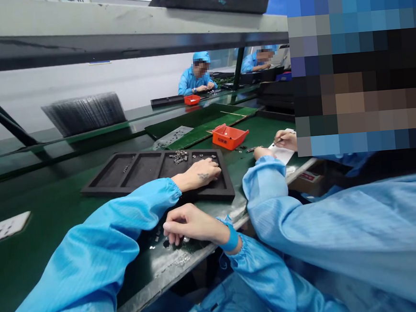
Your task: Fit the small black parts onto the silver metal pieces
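My left hand (202,173) reaches into the right-hand compartment of a black divided tray (104,190). Its fingers are bent down and drawn together beside small metal parts (202,156); whatever is between the tips is hidden. A pile of small metal parts (179,156) lies in the neighbouring compartment. Low over the front edge of the green table (68,263), my right hand (193,224) is closed with its fingers curled inward. What it holds, if anything, does not show. Small dark and shiny pieces (166,244) lie just below those fingers.
An orange bin (230,137) stands behind the tray. At right, a co-worker's hand (285,140) holds a pen over white paper (283,154). A white card (5,228) lies left. A shelf (122,25) crosses overhead, and a stack of dark trays (85,115) stands behind.
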Motion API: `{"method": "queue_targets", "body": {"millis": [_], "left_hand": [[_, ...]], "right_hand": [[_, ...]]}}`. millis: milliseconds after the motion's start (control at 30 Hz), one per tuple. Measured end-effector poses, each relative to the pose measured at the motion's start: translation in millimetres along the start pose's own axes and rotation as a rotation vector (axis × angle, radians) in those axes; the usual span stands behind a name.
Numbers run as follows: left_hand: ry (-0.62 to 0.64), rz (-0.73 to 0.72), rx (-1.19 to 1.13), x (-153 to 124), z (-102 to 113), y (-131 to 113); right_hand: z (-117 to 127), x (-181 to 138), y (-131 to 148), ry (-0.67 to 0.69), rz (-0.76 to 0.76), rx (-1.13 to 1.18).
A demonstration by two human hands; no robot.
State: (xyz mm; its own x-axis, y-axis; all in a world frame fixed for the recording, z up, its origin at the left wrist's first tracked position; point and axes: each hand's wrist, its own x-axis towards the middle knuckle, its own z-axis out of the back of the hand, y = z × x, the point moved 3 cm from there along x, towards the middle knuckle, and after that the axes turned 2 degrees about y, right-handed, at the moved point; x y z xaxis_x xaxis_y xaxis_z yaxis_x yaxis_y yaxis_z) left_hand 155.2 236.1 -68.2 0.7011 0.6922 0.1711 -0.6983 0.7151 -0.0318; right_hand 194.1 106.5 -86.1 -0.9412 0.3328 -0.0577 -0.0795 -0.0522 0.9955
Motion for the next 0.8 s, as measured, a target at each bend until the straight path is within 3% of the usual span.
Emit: {"method": "queue_targets", "body": {"millis": [133,267,333,567,667,800], "left_hand": [[-0.031,0.029,0.032,-21,24,4],[-0.067,0.145,0.138,-69,59,10],[-0.052,0.186,0.204,-99,71,13],[0.128,0.247,0.123,-186,81,-1],[0.177,0.225,-0.039,-203,75,-14],[0.123,0.092,-0.065,-213,56,-28]], "right_hand": [[3,0,4,-0.079,0.024,0.015],[15,1,9,-0.392,0.1,0.02],[19,3,11,-0.477,0.132,0.013],[17,6,12,-0.426,0.093,-0.212],[15,6,9,-0.34,0.077,-0.422],[15,8,9,-0.33,0.094,-0.636]]}}
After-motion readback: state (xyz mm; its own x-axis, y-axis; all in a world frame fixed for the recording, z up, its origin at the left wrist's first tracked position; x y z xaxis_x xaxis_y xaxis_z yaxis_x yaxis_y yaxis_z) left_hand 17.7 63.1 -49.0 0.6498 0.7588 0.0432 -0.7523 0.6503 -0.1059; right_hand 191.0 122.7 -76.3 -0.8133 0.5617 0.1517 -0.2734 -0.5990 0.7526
